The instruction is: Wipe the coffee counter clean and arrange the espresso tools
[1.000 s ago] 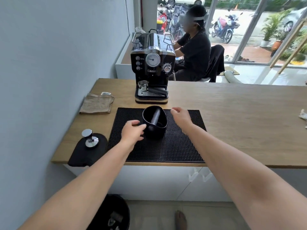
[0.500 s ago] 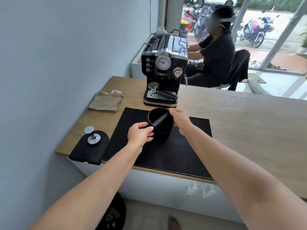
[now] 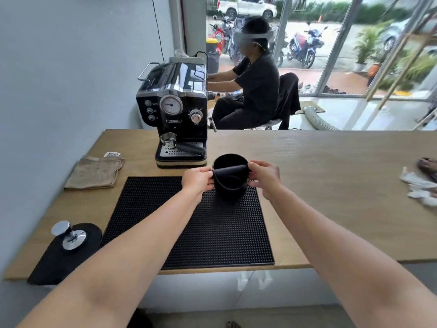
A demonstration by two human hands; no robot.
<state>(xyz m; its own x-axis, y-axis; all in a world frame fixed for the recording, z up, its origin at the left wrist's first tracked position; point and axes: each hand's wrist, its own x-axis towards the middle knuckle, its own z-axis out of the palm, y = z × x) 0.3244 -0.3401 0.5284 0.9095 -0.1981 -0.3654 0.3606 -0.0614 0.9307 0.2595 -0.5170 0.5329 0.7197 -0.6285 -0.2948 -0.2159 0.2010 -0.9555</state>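
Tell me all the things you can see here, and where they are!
counter: one, wooden, across the middle
mat: one, black, on the counter's front
knock box: one, black, at the mat's far edge, held on both sides
espresso machine: one, black and silver, behind the mat
portafilter: one, silver with black handle, on the machine's tray
cloth: one, tan, folded, left of the mat
tamper: one, silver, on a small black pad at front left
tissues: crumpled, white, far right
seated person: one, in black, beyond the counter
left hand: on the box
right hand: on the box
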